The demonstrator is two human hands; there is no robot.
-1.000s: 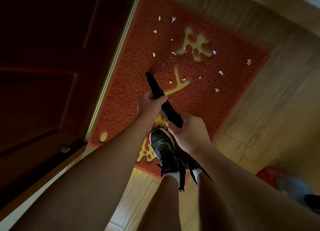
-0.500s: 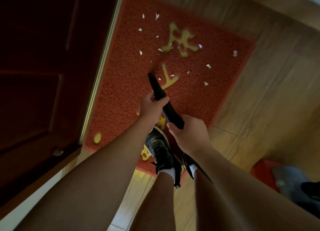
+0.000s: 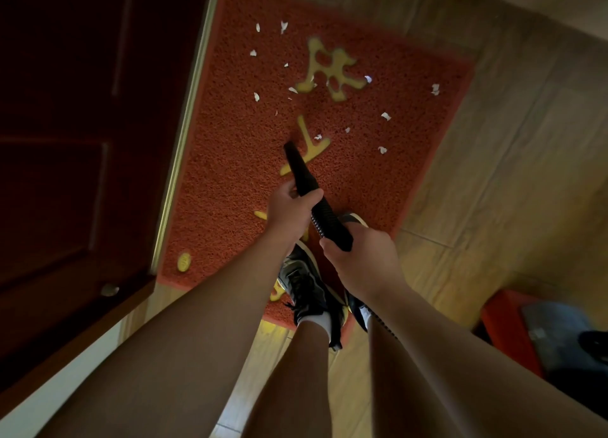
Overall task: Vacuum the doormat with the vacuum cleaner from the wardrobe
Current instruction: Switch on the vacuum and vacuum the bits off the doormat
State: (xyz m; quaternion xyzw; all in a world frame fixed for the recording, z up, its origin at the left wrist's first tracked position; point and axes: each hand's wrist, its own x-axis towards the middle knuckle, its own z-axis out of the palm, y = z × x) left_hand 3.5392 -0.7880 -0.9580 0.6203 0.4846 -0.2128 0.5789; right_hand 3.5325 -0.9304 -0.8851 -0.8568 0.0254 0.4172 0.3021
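1. Two hands hold the vacuum's black nozzle (image 3: 301, 171) at the centre of the frame. The left hand (image 3: 289, 214) has its fingers curled round the nozzle's lower end. The right hand (image 3: 362, 260) has its fingers wrapped round the ribbed hose (image 3: 324, 219) just behind it.
2. The red doormat (image 3: 237, 174) lies on the wooden floor (image 3: 493, 174) along the dark door (image 3: 82, 141), filling the upper centre of the frame. The person's shoes (image 3: 306, 283) stand on its lower edge.
3. Vacuuming looks under way but far from done: white paper scraps (image 3: 385, 116) dot the mat's upper half. The nozzle tip sits low on the mat beside a yellow stroke (image 3: 309, 141), with one scrap just to its right.
4. The next move likely calls for sweeping the tip rightward and up the frame through the scraps, keeping it close to the pile with both hands steering.
5. Against the earlier frames, both grips are unchanged. The tip has drawn closer to the yellow stroke, and the mat has slid leftward in view as the head turned. I cannot tell whether any scrap has gone.
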